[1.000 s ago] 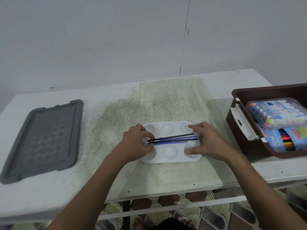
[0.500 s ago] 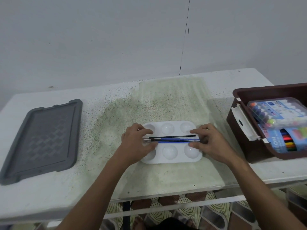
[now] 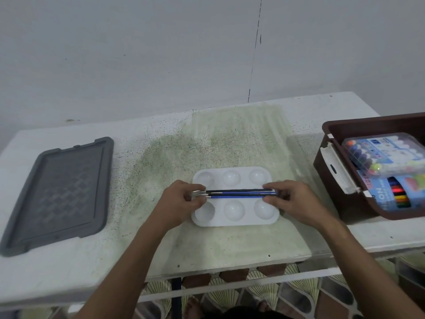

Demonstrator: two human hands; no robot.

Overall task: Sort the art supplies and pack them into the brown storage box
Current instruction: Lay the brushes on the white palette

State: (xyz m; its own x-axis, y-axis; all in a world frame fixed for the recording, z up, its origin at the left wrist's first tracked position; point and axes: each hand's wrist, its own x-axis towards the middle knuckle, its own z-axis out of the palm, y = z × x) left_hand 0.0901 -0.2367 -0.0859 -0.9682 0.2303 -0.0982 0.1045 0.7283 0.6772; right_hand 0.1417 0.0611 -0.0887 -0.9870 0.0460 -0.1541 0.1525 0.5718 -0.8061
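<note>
1. Head view: a white palette (image 3: 234, 217) with six round wells lies flat near the front middle of the counter (image 3: 230, 139), on its green-stained patch.
2. A small bundle of brushes (image 3: 239, 194), black and blue handles, lies lengthwise along the palette's middle strip, between the two rows of wells, bristle ends to the left.
3. The left hand (image 3: 184, 201) pinches the bristle end of the brushes with curled fingers, over the palette's left edge.
4. The right hand (image 3: 292, 199) pinches the other end of the brushes between thumb and fingers, over the palette's right edge.
5. The brown box (image 3: 331, 178) sits open at the counter's right edge, well apart from the palette. Inside it a clear case of paint tubes (image 3: 386, 155) rests partly over a blue marker pack (image 3: 391, 192).
6. A grey lid (image 3: 57, 192) lies flat on the far left of the counter.
</note>
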